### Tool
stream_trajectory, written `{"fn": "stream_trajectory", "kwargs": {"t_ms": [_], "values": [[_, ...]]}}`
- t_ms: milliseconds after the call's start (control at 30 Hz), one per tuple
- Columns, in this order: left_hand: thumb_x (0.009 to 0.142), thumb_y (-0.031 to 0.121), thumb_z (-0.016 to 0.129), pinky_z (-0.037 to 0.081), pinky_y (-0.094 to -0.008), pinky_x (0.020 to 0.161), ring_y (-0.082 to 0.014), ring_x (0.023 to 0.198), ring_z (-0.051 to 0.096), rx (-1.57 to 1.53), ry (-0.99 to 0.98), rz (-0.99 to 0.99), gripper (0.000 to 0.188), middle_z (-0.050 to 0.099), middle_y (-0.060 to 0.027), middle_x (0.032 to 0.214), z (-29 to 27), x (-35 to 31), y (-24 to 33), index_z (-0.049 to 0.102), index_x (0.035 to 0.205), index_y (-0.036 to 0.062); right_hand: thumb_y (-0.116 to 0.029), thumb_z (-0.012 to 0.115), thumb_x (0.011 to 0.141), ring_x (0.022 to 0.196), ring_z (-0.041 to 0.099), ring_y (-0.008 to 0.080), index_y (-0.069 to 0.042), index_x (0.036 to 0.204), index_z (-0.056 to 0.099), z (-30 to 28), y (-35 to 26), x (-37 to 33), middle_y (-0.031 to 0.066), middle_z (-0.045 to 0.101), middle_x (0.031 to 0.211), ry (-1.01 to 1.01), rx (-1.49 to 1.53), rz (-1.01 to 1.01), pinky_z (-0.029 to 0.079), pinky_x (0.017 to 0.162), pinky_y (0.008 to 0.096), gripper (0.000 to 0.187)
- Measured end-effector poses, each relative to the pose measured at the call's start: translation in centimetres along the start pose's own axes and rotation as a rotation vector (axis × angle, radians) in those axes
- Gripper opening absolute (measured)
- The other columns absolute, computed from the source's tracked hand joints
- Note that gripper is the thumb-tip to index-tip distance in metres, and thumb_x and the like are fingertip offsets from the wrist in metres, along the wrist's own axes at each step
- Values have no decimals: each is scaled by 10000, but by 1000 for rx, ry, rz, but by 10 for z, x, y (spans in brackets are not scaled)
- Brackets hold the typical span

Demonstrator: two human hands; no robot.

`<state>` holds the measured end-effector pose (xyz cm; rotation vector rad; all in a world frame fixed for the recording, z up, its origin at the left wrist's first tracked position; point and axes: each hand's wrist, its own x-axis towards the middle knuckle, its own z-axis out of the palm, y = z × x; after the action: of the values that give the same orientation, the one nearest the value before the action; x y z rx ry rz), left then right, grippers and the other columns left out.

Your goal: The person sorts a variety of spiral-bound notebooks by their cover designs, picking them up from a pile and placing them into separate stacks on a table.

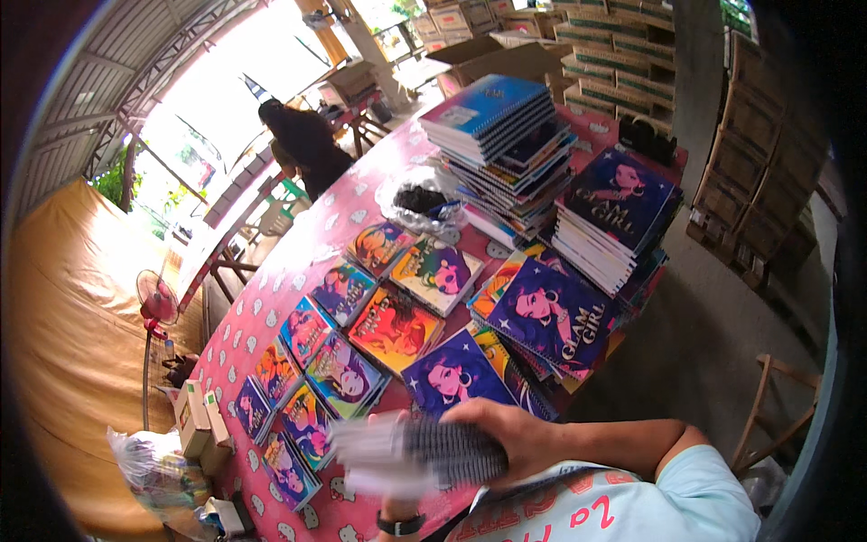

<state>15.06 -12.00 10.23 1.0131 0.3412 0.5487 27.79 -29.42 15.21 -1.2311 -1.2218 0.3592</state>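
Note:
My right hand [517, 438] is closed around the spiral-bound edge of a stack of notebooks [450, 454], held over the table's near edge. The pages of that stack are smeared by motion. My left hand [397, 508], with a black band at the wrist, is against the underside of the stack, its fingers hidden. Just beyond lies a purple-covered notebook [452, 375] with a drawn figure. Smaller notebooks with colourful covers lie in rows to the left, among them an orange one [395, 327] and a green-and-purple one [344, 375].
A pink patterned cloth [237, 361] covers the table. Tall notebook piles [506, 154] stand at the far right, beside a plastic bag [420, 199]. Cartons [614, 63] are stacked behind. A fan [157, 298] stands left; another person [307, 149] is farther off.

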Motion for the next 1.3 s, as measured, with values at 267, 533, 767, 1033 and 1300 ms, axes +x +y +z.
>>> {"fn": "stream_trajectory", "kwargs": {"t_ms": [267,533,767,1033,1300], "values": [[762,211,651,482,-358,791,-220,909,551,124,-254,204,427,555,-138,992,-31,20,31,471,1104,29,-73,749,567,1079,440,311,-44,1290,232,-18,11,34,172,422,1149,0,37,-204,346,940,373,890],[593,-21,755,469,-298,694,-157,837,545,330,-174,121,477,587,-57,950,-28,45,-18,561,1024,40,-269,841,545,1092,443,247,-51,1281,242,-27,76,22,152,433,1153,215,-59,-77,363,933,357,973],[564,-13,790,484,-296,743,-150,842,571,467,-92,54,482,612,-49,902,-46,57,-47,578,994,30,-329,844,545,1080,455,279,-40,1276,243,-28,87,19,176,429,1159,264,-122,-37,366,925,380,991],[605,10,743,515,-303,669,-189,786,591,379,-196,252,461,606,-69,893,-56,64,-48,542,1020,27,-284,853,523,1243,318,276,-33,1363,131,-35,69,28,181,309,1330,125,-103,-135,257,1027,379,1136],[586,-54,750,473,-296,781,-153,856,570,285,-196,-41,506,594,-37,928,-25,56,-24,553,1046,20,-467,797,543,1343,107,349,-54,1403,61,-56,17,40,232,104,1438,140,-485,-155,124,1067,465,1205]]}}
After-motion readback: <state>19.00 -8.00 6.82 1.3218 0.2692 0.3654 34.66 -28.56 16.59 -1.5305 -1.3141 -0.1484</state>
